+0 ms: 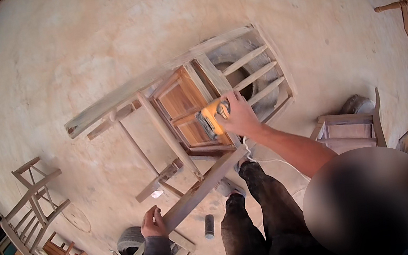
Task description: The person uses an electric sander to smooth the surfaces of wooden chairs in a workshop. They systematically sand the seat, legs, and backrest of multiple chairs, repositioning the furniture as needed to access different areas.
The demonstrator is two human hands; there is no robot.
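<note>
A wooden chair frame (173,137) with a panelled seat (178,99) lies tipped over before me, its slatted end over a worn tyre (263,94). My right hand (238,115) grips a yellow and black palm sander (213,119), held over the seat panel and its edge rail. Whether its pad touches the wood cannot be told. A white cord (249,150) trails from that hand towards my legs. At the near lower end of a long rail (198,190), my left hand (153,222) is closed around the wood.
A dark cylinder (209,227) stands or lies beside my feet. Another tyre (129,239) and wooden frames are at lower left. An unfinished chair (35,202) lies further left; another chair frame (347,128) is at right. A blurred oval (369,205) covers the lower right.
</note>
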